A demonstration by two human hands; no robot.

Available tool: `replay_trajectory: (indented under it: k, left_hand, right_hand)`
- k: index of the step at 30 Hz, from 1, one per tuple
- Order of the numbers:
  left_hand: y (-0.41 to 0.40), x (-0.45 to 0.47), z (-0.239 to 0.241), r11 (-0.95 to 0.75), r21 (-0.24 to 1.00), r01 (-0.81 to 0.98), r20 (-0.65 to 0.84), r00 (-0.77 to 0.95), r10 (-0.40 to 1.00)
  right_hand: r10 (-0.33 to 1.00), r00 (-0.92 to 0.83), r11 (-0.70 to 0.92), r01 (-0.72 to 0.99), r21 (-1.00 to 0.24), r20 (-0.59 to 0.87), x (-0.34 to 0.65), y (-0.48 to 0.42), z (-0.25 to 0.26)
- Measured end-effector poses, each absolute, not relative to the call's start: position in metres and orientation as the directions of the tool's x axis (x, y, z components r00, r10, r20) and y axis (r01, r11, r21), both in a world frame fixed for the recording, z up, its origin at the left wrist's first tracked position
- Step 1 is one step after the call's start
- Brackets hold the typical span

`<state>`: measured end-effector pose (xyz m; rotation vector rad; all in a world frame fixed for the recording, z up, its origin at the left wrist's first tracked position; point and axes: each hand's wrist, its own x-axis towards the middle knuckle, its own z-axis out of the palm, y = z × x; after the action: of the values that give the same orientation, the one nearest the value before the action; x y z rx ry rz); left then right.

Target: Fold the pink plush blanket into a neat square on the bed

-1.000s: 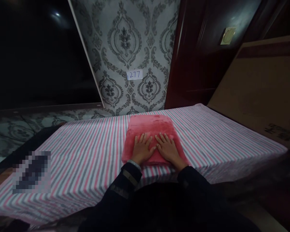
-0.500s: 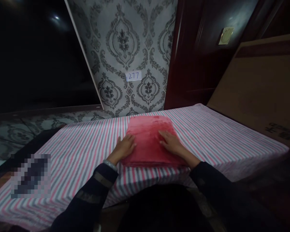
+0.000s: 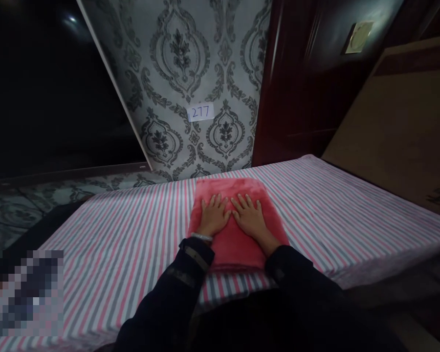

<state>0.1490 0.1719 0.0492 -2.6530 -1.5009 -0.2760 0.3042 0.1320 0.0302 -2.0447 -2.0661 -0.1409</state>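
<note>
A folded pink-red plush cloth (image 3: 238,249), perhaps a towel or blanket, lies flat near the middle of the table. My left hand (image 3: 215,215) rests palm down on its left part, fingers spread. Beside it, my right hand (image 3: 250,215) lies flat on the cloth too, fingers apart and pointing away from me. The two thumbs come close together near the cloth's middle. A pale bracelet (image 3: 201,237) circles my left wrist.
A striped tablecloth (image 3: 139,234) covers the table. Behind it is a patterned wall with a paper label "277" (image 3: 201,112). A dark screen (image 3: 51,98) stands at the left, a large cardboard box (image 3: 399,122) at the right. A pixelated patch covers the lower left.
Both hands have moved inward from the cloth's side edges to its middle, and now lie flat side by side. The view has shifted slightly.
</note>
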Motion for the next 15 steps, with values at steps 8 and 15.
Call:
replay_trajectory:
  k: [8, 15]
  left_hand:
    - [0.178, 0.132, 0.061, -0.312, 0.049, 0.949, 0.058, 0.309, 0.949]
    - [0.167, 0.097, 0.075, -0.27, 0.033, 0.962, -0.103, 0.272, 0.957]
  right_hand:
    - [0.981, 0.007, 0.015, 0.994, -0.111, 0.196, 0.303, 0.129, 0.04]
    - [0.999, -0.041, 0.045, 0.984, -0.173, 0.025, 0.307, 0.121, 0.065]
